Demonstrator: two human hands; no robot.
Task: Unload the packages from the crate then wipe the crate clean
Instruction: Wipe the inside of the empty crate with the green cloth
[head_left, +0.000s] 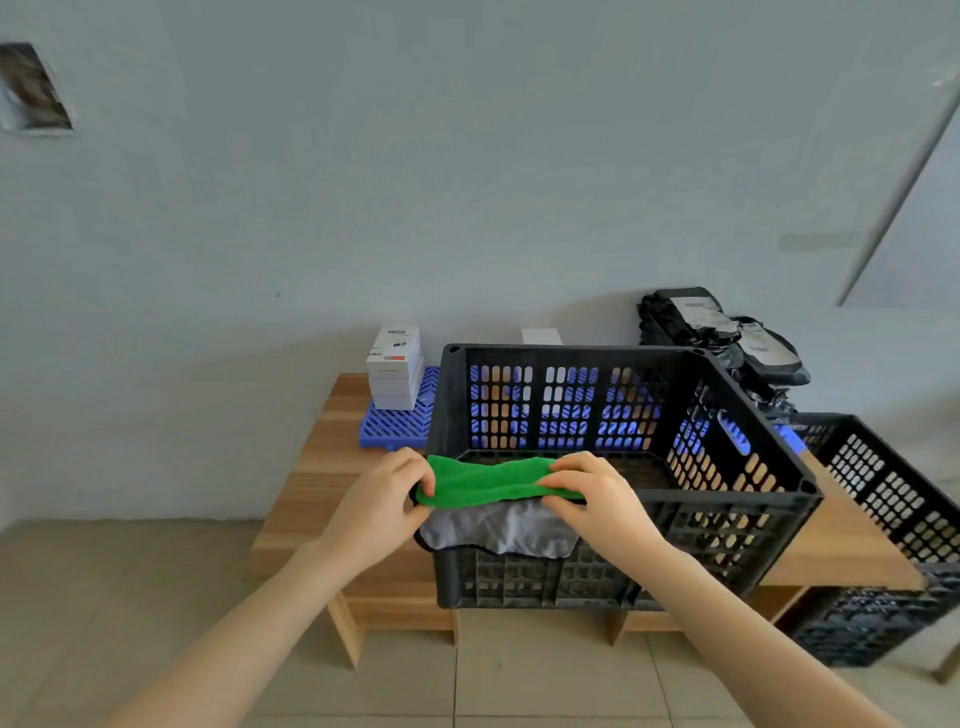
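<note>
Crate: our black slotted plastic crate (571, 356) sits on the pale wooden surface (306, 467), apparently unloaded.
Grip: fingers of our left hand (384, 499) and right hand (592, 493) pinch a green-and-grey microfibre cloth (488, 480) over its near rim.
Technique: we would hold it taut, pressing evenly.

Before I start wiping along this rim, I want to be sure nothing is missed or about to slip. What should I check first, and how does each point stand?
1. Crate emptied: ok, no package shows on the part of its floor in view.
2. Cloth in place: ok, draped over the near rim, green side up, grey side hanging outside.
3. Left hand grips the cloth's left end: ok.
4. Right hand pinches its right end: ok.
5. Packages set aside: ok, white boxes on the blue pallet, black bags behind the crate.
6. Crate seated fully on the table: cannot tell, its base is hidden.
</note>
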